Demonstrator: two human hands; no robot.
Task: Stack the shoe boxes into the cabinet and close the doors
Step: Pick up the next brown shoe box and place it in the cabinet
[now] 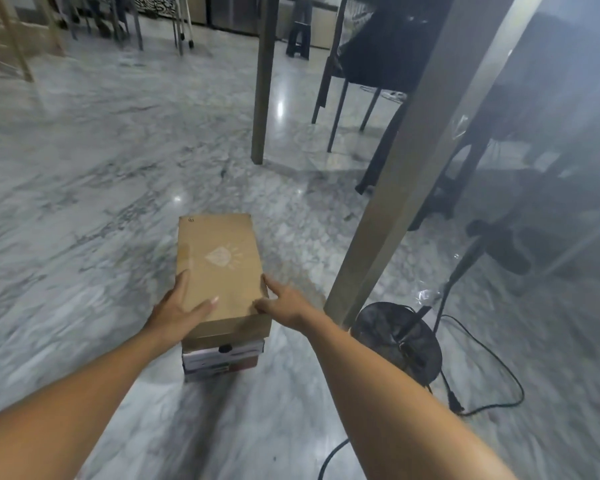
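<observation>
A brown cardboard shoe box [219, 258] with a pale printed logo on its lid lies on top of a short stack on the marble floor. Beneath it is a white shoe box [222, 355] with dark and red markings. My left hand [177, 306] grips the brown box's near left edge, thumb across the lid and fingers down the side. My right hand [284, 301] holds the near right edge, with the thumb at the lid's corner and the index finger along the side. No cabinet is in view.
A slanting table leg [395, 202] stands just right of the stack, another leg [264, 81] farther back. A black fan base [395, 341] with a trailing cable [492, 375] sits on the floor at the right. Dark chairs [371, 53] stand behind.
</observation>
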